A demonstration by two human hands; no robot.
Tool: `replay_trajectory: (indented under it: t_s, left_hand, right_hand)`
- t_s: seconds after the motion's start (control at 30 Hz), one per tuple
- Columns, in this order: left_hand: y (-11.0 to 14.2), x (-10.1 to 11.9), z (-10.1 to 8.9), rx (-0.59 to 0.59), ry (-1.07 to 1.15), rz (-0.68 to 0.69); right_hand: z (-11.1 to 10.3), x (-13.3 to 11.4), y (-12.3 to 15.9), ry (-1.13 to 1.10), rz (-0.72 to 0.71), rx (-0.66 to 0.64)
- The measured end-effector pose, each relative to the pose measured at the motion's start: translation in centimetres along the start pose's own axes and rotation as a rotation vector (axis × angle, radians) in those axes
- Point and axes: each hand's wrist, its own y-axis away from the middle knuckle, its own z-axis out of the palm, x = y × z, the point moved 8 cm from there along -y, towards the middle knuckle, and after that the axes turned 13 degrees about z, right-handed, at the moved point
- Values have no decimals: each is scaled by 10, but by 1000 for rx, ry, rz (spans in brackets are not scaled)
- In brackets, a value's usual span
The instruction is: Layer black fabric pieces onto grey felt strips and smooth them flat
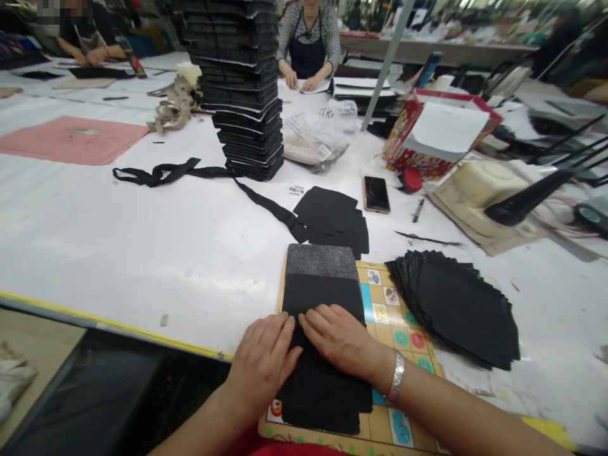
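Note:
A black cut panel (323, 392) lies flat on a printed game board (401, 380) in front of me. A fuzzy grey strip (320, 261) shows past its far end; whether it belongs to the same piece I cannot tell. My left hand (263, 358) rests along the panel's left edge, fingers laid down and thumb apart. Across the middle of the panel lies my right hand (339, 342), its fingers slightly bent and pressing on the surface, with a silver bracelet at the wrist. Just right of the board is a fanned pile of black panels (463, 310).
A tall stack of black pieces (251, 120) stands at the back, with a black strip (268, 206) trailing from it. Loose black panels (327, 212), a phone (377, 194), a red box (439, 130) and a cream block (489, 190) lie beyond. Co-workers (308, 44) sit across the table.

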Motion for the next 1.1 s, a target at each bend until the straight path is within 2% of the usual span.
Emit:
replay_trajectory:
  t_s: [0.13, 0.33, 0.4, 0.63, 0.8, 0.93, 1.0, 1.1]
  left_hand:
    - [-10, 15, 13, -43, 72, 38]
    - [-18, 15, 10, -62, 35, 130]
    - [-21, 17, 11, -100, 12, 163]
    - [-28, 33, 26, -350, -96, 267]
    - [-33, 42, 29, -423, -143, 344]
    - [-39, 43, 34, -478, -125, 354]
    - [-41, 43, 36, -509, -109, 346]
    - [-41, 42, 39, -555, -86, 329]
  right_hand:
    - [0, 18, 18, -55, 16, -14]
    - [-6, 47, 58, -57, 63, 28]
    - [-6, 49, 63, -51, 64, 30]
    - [-3, 45, 64, -20, 22, -55]
    - [-3, 43, 64, -14, 25, -72]
    - [-2, 46, 72, 1, 38, -79]
    - [-3, 52, 84, 26, 69, -86]
    - [-12, 66, 103, 68, 190, -48]
